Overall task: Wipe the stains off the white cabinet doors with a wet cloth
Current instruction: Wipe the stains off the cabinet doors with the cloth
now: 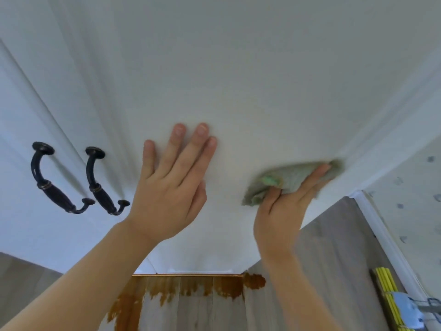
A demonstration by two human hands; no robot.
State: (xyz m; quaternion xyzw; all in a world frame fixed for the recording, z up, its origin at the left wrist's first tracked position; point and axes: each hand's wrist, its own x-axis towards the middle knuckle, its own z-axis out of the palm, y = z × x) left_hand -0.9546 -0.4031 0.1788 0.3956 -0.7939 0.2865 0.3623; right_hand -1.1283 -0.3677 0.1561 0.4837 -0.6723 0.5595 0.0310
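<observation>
At door's (238, 80) right edge, cloth (293, 180) under right hand (284, 211)

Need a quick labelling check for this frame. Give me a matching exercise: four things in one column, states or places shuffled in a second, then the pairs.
Column 1
1. left hand
2. right hand
3. cloth
4. door handles

Column 2
A. dark, side by side, left of both hands
B. greenish, pressed against the door near its right edge
C. flat on the white cabinet door, fingers straight
D. thumb and fingers curled round the cloth

Pairs: 1-C, 2-D, 3-B, 4-A
</observation>
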